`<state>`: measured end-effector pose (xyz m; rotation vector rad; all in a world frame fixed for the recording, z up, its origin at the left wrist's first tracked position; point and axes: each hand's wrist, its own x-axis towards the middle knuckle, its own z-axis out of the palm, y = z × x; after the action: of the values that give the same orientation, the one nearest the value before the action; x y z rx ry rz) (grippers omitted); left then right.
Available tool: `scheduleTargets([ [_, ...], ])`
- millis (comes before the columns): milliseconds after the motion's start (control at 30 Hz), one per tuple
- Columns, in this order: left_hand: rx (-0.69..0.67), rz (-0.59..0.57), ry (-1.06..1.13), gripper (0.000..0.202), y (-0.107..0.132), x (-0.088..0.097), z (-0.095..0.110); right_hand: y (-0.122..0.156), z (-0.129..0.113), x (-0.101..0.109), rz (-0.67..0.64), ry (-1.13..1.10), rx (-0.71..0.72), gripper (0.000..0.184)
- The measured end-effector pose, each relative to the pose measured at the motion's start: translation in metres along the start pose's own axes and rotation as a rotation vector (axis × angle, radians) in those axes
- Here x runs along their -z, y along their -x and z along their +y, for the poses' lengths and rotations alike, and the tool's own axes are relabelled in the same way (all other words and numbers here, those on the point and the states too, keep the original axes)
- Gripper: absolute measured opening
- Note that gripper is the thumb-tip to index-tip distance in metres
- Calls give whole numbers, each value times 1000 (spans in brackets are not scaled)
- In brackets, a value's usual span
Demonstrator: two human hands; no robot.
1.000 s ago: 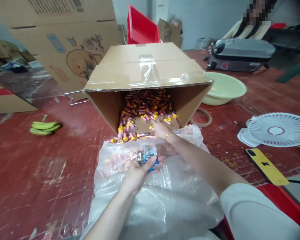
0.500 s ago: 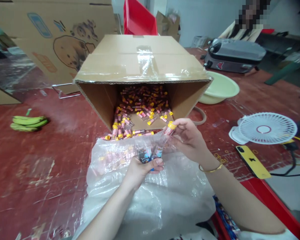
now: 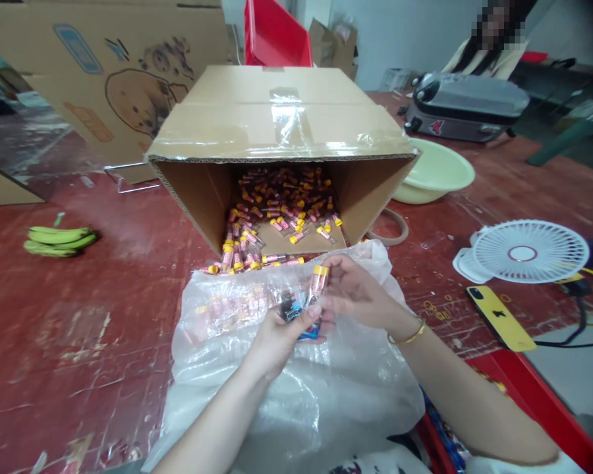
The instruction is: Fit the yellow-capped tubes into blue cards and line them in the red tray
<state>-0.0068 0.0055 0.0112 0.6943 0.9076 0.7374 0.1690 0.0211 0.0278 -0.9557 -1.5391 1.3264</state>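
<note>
My left hand (image 3: 284, 339) is closed on a small clear plastic packet with blue and black print (image 3: 294, 309), thumb on its front. In my right hand (image 3: 360, 293) is a small clear tube with a yellow cap and pink contents (image 3: 319, 282), the fingers at its capped end. The tube stands nearly upright, its lower end at the packet, partly hidden by my left thumb; I cannot tell how far inside it reaches. Both hands are above a translucent plastic sheet (image 3: 356, 368). Beyond it, a cardboard box (image 3: 277, 141) lies open towards me, with many similar tubes (image 3: 242, 247) inside.
Green bananas (image 3: 62, 241) lie on the red surface to the left. On the right are a pale green basin (image 3: 439, 174), a tape roll (image 3: 400, 227), a white fan (image 3: 528, 253), a yellow phone (image 3: 501, 319) and a red crate (image 3: 548, 401). Behind them, a person sits near a grey suitcase (image 3: 469, 108).
My right hand has brought the tube down and left to the packet, turning it more upright. My left hand keeps its hold on the packet.
</note>
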Motion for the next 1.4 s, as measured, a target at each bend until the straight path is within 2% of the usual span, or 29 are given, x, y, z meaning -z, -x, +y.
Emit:
scheduleTargets([
  [67,-6,10,49,43,1,-4,3,8,3,-10,-20,26,10,61],
  [133,-1,22,80,45,1,-9,5,16,7,-21,-1,56,9,75],
  [333,-21,-3,147,45,-1,-21,6,24,16,-41,150,107,57,68],
  [467,-18,-1,149,40,-1,-23,3,26,15,-42,176,172,103,69],
  [900,-44,-25,109,39,0,-22,4,27,16,-41,193,191,105,67],
  [1167,-47,-24,70,35,-4,-24,3,27,12,-43,219,133,112,63],
  [1233,-24,-22,79,41,-4,-24,5,30,10,-38,293,194,140,63],
  [1300,13,-1,87,44,-2,-23,7,43,10,-21,411,311,170,65],
  [1367,51,61,46,37,-1,-19,11,76,16,12,558,427,137,66],
  [1400,55,119,-3,32,-3,-17,12,102,21,33,651,491,79,66],
])
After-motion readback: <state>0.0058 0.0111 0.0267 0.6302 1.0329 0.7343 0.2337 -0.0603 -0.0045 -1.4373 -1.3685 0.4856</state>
